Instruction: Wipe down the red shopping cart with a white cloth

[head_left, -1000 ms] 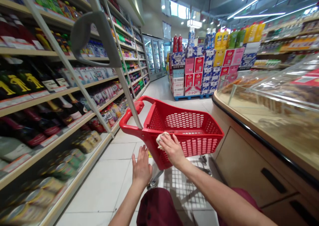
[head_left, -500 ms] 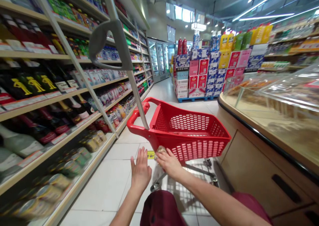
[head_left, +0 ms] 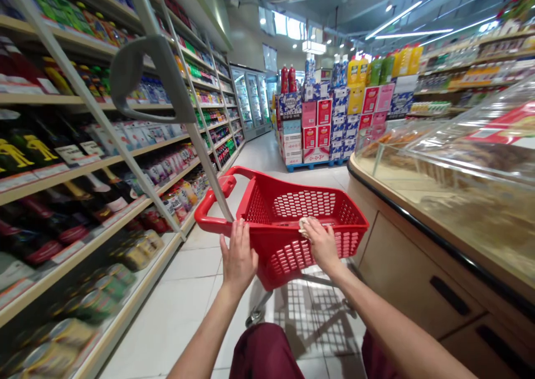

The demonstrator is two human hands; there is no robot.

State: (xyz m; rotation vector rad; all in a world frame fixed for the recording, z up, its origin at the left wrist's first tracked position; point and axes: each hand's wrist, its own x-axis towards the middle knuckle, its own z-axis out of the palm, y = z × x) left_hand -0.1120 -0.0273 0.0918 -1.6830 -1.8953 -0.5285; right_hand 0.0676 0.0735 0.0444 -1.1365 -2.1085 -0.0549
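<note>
A red plastic shopping cart [head_left: 292, 192] with a perforated basket stands on wheels in front of my knees. My left hand [head_left: 240, 258] lies against the near side of the cart by its handle end, fingers extended and together, holding nothing. On the near rim of the basket, my right hand [head_left: 322, 244] presses a crumpled pale cloth [head_left: 307, 227], most of it tucked beneath the fingers. A grey pole [head_left: 209, 170] rises from the cart's handle end and carries a grey grip [head_left: 184, 83].
Shelves [head_left: 137, 207] of bottles and cans line the left. A food counter [head_left: 418, 212] with a clear cover runs along the right, close to the cart. Stacked drink cartons [head_left: 316, 128] stand ahead on a blue pallet, with glass-door fridges [head_left: 251, 97] behind.
My right hand has moved up and right with the cloth, from the cart's lower side to its near rim. My left hand has come up against the cart. The view has shifted right.
</note>
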